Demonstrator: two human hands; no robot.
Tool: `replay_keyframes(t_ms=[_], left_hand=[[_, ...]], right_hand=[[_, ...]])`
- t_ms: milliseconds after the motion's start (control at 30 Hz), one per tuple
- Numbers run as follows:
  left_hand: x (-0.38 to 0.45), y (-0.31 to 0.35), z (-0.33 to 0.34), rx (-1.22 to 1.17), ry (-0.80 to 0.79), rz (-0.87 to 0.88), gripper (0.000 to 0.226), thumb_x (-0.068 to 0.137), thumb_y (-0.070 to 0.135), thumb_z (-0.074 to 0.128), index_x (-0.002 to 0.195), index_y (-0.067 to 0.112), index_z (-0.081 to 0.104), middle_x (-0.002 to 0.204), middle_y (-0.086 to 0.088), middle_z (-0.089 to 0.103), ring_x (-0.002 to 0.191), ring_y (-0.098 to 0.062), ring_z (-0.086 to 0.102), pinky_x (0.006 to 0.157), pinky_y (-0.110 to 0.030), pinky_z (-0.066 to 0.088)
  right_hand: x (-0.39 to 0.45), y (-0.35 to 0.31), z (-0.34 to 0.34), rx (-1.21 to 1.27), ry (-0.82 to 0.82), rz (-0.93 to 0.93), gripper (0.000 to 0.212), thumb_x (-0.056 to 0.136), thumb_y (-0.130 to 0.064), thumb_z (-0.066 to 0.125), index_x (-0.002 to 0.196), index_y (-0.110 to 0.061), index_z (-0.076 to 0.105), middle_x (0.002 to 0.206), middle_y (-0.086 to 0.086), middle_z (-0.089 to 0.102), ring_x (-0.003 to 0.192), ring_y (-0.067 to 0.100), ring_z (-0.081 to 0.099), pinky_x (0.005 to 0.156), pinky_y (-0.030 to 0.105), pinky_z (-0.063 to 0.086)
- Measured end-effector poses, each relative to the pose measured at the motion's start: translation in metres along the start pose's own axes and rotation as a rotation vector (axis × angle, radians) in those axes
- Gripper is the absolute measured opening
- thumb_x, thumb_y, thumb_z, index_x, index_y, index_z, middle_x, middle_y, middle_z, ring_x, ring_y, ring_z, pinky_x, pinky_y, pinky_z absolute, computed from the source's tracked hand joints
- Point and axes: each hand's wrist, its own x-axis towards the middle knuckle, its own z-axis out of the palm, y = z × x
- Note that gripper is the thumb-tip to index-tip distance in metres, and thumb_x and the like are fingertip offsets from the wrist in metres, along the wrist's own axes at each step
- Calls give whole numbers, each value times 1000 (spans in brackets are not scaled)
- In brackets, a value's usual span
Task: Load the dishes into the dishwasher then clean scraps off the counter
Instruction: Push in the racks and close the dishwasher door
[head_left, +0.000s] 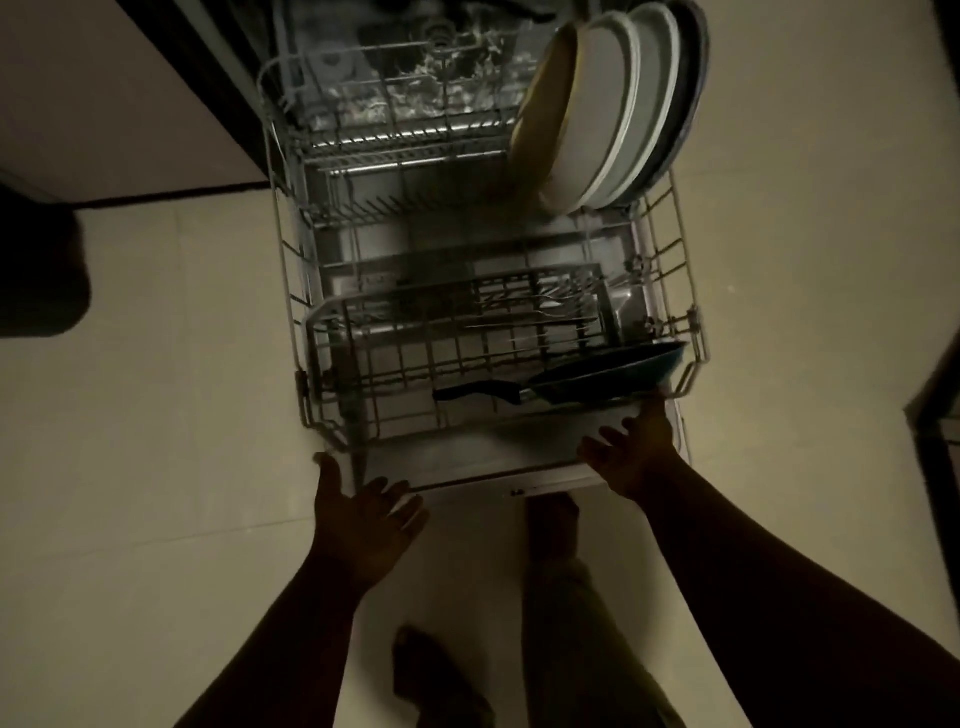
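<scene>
The dishwasher stands open with its door (467, 460) folded down and the lower wire rack (291, 291) pulled out over it. Several plates (608, 104) stand on edge at the rack's far right. A dark frying pan (608, 376) lies at the rack's near right, its black handle pointing left. A cutlery basket (457, 317) with a few utensils sits just behind the pan. My left hand (363, 525) hovers open near the door's front left corner. Open too, my right hand (636, 452) is at the door's front right, just below the pan.
Pale tiled floor (156, 415) surrounds the dishwasher. Dark cabinet fronts stand at the upper left, and a dark shape (36, 270) sits at the left edge. My legs and bare feet (553, 525) are right below the door.
</scene>
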Motion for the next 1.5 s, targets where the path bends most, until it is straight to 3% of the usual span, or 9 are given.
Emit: replay_keyframes(t_ms=[167, 300, 433, 600, 800, 1067, 1167, 1367, 1500], left_hand=[[23, 2, 52, -84, 8, 119, 107, 67, 84, 45, 148, 15, 31, 146, -17, 40, 132, -39, 38, 106, -52, 33], [33, -6, 76, -246, -106, 251, 89, 74, 84, 41, 137, 21, 50, 131, -17, 57, 119, -38, 55, 95, -52, 48], [40, -1, 83, -404, -90, 309, 95, 60, 78, 65, 135, 22, 53, 139, -13, 52, 126, -36, 50, 102, -52, 41], [46, 50, 129, -361, -94, 324, 109, 42, 73, 79, 134, 20, 54, 133, -12, 56, 119, -35, 54, 82, -54, 53], [64, 126, 195, -181, -354, 438, 72, 74, 75, 50, 122, 22, 60, 106, -11, 67, 90, -29, 66, 69, -37, 57], [97, 228, 282, 201, -417, 643, 76, 78, 83, 34, 115, 21, 56, 109, -6, 53, 102, -24, 54, 86, -40, 49], [100, 241, 294, 315, -370, 684, 93, 80, 83, 24, 143, 17, 38, 138, -6, 48, 120, -25, 51, 90, -40, 44], [108, 191, 231, 195, -402, 483, 90, 81, 80, 25, 146, 18, 35, 143, -11, 47, 129, -33, 47, 100, -45, 42], [130, 108, 125, 91, -185, 303, 84, 82, 78, 30, 137, 18, 49, 134, -10, 55, 117, -31, 53, 95, -45, 41]], right_hand=[[7, -33, 5, 93, -145, 46, 79, 82, -77, 37, 138, -22, 46, 129, 14, 56, 111, 37, 54, 77, 42, 51], [10, -36, -2, 216, -249, 87, 70, 82, -69, 49, 136, -25, 51, 133, 15, 57, 119, 42, 53, 93, 55, 48], [14, -43, 6, 334, -251, 154, 99, 39, -66, 78, 128, -26, 60, 126, 18, 62, 117, 45, 55, 95, 55, 43], [17, -80, 61, 262, -361, 50, 100, 14, -71, 82, 99, -21, 76, 114, 15, 68, 106, 41, 63, 94, 49, 41], [61, -141, 149, 231, -559, -91, 86, 73, -85, 42, 134, -26, 54, 135, 12, 55, 127, 36, 48, 105, 49, 36], [102, -222, 271, -10, -763, -312, 92, 77, -84, 28, 141, -20, 46, 138, 13, 53, 126, 35, 49, 104, 47, 38], [110, -237, 289, -145, -659, -410, 96, 77, -86, 23, 138, -17, 47, 116, 6, 63, 121, 31, 48, 108, 49, 32], [107, -195, 239, -212, -593, -352, 87, 79, -81, 34, 139, -19, 45, 122, 7, 53, 108, 28, 51, 100, 45, 40], [114, -111, 131, -194, -461, -100, 60, 85, -72, 40, 106, -19, 60, 102, 10, 56, 89, 28, 54, 80, 39, 45]])
